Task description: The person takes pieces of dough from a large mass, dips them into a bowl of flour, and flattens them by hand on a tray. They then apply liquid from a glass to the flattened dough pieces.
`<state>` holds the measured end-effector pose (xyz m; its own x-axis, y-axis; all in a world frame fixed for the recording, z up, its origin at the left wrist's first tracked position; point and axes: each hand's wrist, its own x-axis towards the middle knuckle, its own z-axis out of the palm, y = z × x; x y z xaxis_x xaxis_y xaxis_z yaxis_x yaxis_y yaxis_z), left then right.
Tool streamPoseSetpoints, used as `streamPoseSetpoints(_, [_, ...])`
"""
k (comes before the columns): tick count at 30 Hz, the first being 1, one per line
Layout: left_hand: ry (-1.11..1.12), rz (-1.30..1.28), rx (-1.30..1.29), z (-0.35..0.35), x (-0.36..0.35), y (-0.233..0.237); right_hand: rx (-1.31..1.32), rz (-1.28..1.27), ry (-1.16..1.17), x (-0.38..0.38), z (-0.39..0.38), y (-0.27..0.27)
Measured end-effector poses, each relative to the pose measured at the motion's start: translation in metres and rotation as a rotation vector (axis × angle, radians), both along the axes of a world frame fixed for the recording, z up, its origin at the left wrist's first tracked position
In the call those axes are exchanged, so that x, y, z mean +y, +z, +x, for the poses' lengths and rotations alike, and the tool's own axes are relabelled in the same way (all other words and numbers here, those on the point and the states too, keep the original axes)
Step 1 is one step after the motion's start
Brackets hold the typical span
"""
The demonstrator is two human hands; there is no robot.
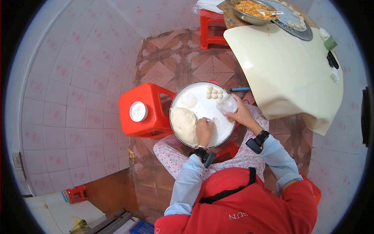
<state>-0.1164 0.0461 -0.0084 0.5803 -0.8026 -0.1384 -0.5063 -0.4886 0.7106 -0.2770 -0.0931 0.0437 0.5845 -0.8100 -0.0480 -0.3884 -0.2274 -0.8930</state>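
A round white tray point(202, 111) stands low in front of me. On its left lies a large mound of pale dough point(184, 124), with a flattened dough patch point(189, 100) above it. Several small dough balls point(214, 93) sit in rows near the far right rim. My left hand point(203, 132) is closed low over the tray beside the mound; what its fingertips pinch is mostly hidden. A thin dough round point(216, 122) lies just right of them. My right hand point(240, 115) grips a clear glass point(227, 104), tilted over the tray's right side.
Left of the tray, a red stool point(130, 119) carries a white bowl of flour point(138, 111). At upper right, a cream-covered table point(288, 74) holds a steel bowl of orange filling point(249, 17) and a round perforated tray point(303, 34) with dough pieces. Another red stool point(204, 31) stands behind.
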Motion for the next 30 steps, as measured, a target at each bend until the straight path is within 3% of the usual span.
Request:
streamPoseSetpoints(5, [0.111, 0.001, 0.11, -0.002, -0.005, 0.03, 0.059, 0.066, -0.04, 0.004, -0.003, 0.004])
streamPoseSetpoints(7, [-0.029, -0.154, -0.134, 0.003, -0.003, 0.035, 0.041, 0.067, -0.047, 0.005, -0.004, 0.004])
streamPoseSetpoints(8, [-0.026, -0.152, -0.135, 0.004, 0.001, 0.033, 0.045, 0.112, -0.034, 0.005, -0.003, 0.005])
streamPoseSetpoints(10, [-0.382, -0.11, -0.279, 0.005, 0.014, 0.023, 0.046, 0.153, -0.019, 0.005, -0.001, 0.006])
streamPoseSetpoints(13, [-0.293, -0.213, -0.166, 0.005, 0.034, 0.011, 0.063, 0.096, 0.0, 0.006, 0.0, 0.004])
streamPoseSetpoints(15, [-0.245, -0.228, -0.114, 0.016, 0.043, 0.012, 0.123, -0.126, 0.092, 0.007, 0.002, 0.002])
streamPoseSetpoints(17, [-0.025, -0.228, 0.11, 0.025, 0.037, 0.035, 0.162, -0.221, 0.183, 0.012, 0.008, 0.01])
streamPoseSetpoints(22, [-0.096, -0.447, 0.167, 0.023, 0.015, 0.069, 0.217, -0.573, 0.558, 0.03, 0.034, 0.011])
streamPoseSetpoints(24, [-0.349, -0.278, -0.18, 0.025, 0.017, 0.058, 0.228, -0.59, 0.548, 0.037, 0.041, 0.005])
streamPoseSetpoints(27, [-0.261, -0.314, -0.056, 0.022, 0.021, 0.04, 0.206, -0.6, 0.504, 0.039, 0.045, -0.002])
streamPoseSetpoints(30, [-0.256, -0.355, -0.093, 0.028, 0.009, 0.025, 0.13, -0.549, 0.445, 0.031, 0.05, -0.005])
